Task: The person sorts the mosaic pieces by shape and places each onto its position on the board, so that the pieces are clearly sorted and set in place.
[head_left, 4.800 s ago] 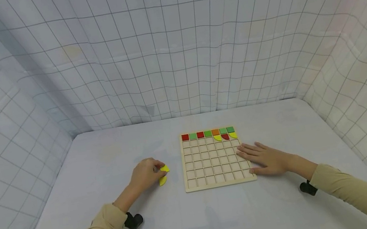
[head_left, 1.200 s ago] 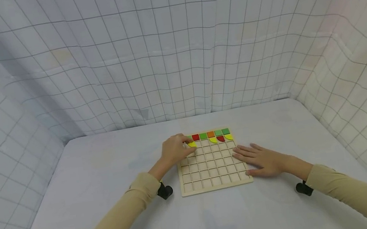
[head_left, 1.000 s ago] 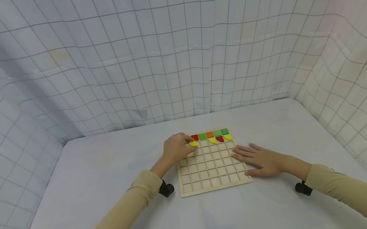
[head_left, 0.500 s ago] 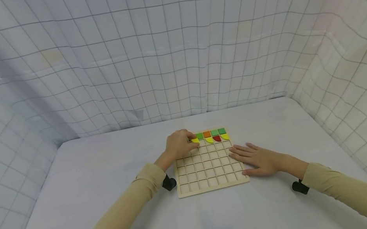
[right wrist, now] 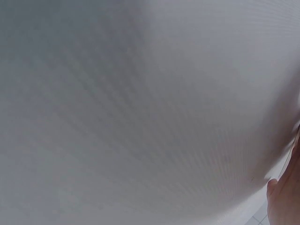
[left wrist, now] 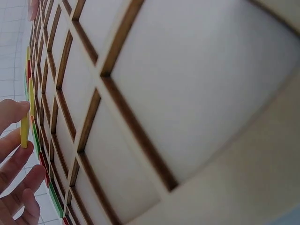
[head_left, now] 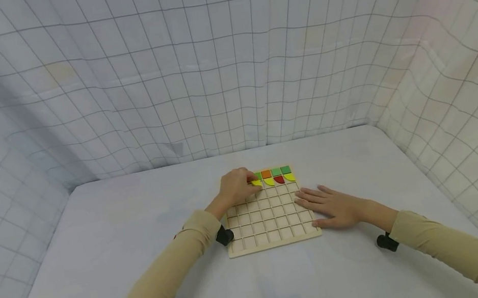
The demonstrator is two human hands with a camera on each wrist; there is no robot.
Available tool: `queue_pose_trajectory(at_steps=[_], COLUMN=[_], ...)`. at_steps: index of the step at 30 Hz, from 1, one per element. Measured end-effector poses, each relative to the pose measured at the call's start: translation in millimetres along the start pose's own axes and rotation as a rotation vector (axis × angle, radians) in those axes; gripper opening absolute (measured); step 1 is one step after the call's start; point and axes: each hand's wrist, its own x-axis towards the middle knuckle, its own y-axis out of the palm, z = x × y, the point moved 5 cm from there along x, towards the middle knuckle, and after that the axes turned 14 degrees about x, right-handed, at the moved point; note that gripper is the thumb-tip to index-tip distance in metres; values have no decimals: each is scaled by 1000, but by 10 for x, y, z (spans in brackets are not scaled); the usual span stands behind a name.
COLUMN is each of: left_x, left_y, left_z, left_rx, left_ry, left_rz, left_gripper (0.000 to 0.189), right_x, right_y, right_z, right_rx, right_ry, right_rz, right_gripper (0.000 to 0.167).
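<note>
A square wooden grid board [head_left: 276, 245] lies on the table in the head view. Over its upper rows, my left hand [head_left: 236, 186] pinches a yellow quarter-circle tile [left wrist: 24, 131] between thumb and finger; the left wrist view shows it edge-on. The hand hides the board's upper left squares. Right of it, the second row holds a yellow quarter-circle tile [head_left: 269, 182], a red one [head_left: 278, 180] and another yellow one [head_left: 289, 177]. My right hand [head_left: 336, 208] rests with straight fingers on the board's right edge.
Along the top row sit square tiles, among them an orange one [head_left: 266, 174] and a green one [head_left: 286, 169]. White gridded cloth [head_left: 228, 78] walls the table [head_left: 260, 290] at the back and sides. Each wrist carries a small black camera.
My left hand has come from the table left of the board, bringing a yellow tile over the second row, and has edged right along it. The right hand stays on the board's edge.
</note>
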Motion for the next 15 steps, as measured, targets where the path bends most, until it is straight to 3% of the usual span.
queue_pose_trajectory(at_steps=[15], left_x=[40], left_y=[46], left_z=[-37], left_rx=[33], left_ry=[25], left_rz=[26], left_gripper=[29], right_x=[0], right_y=[-12], right_z=[5], right_rx=[1], right_ry=[9], right_rz=[7], right_gripper=[69])
